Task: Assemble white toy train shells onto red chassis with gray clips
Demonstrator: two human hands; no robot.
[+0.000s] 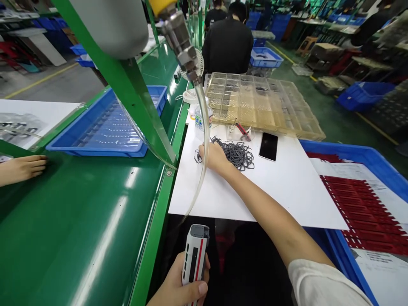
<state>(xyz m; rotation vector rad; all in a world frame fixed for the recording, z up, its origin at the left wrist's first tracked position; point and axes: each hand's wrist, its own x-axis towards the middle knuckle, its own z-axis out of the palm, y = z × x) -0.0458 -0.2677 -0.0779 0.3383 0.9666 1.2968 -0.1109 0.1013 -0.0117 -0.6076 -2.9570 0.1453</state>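
My left hand (178, 284) is at the bottom edge, wrapped round a white handheld device (195, 254) with a red stripe and a grey top. My right hand (215, 156) reaches forward onto a white sheet (255, 191) and rests on the left side of a heap of small dark grey rings (237, 154). Its fingers are curled at the heap; a clear hose (205, 127) crosses in front of them. One loose ring (198, 158) lies just left of that hand.
A black phone (268, 145) lies right of the heap, a clear compartment tray (261, 104) behind it. Blue trays stand on the green conveyor (105, 123) and at right with red parts (360, 199). Another person's hand (22, 168) rests at far left. A person in black stands ahead.
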